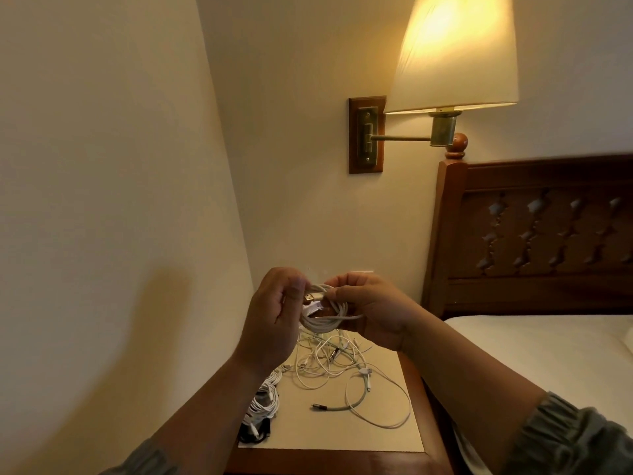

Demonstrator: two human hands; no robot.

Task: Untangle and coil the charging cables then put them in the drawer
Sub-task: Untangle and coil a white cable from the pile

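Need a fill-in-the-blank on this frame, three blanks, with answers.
The left hand and right hand hold a white cable wound into a ____.
The wall lamp is switched ____.
The bed stands ____ of the nightstand bearing the tangled cables.
Answers: coil; on; right.

There is only one view, a wide-angle one from the person's head. It faces forward and slightly down into a room corner. The forearms enter from the near edge, and the left hand (270,323) and right hand (373,306) meet close to the lens at centre. The tabletop (308,430) lies near and below, the headboard (534,234) far right, and the wall lamp (455,53) high above it.
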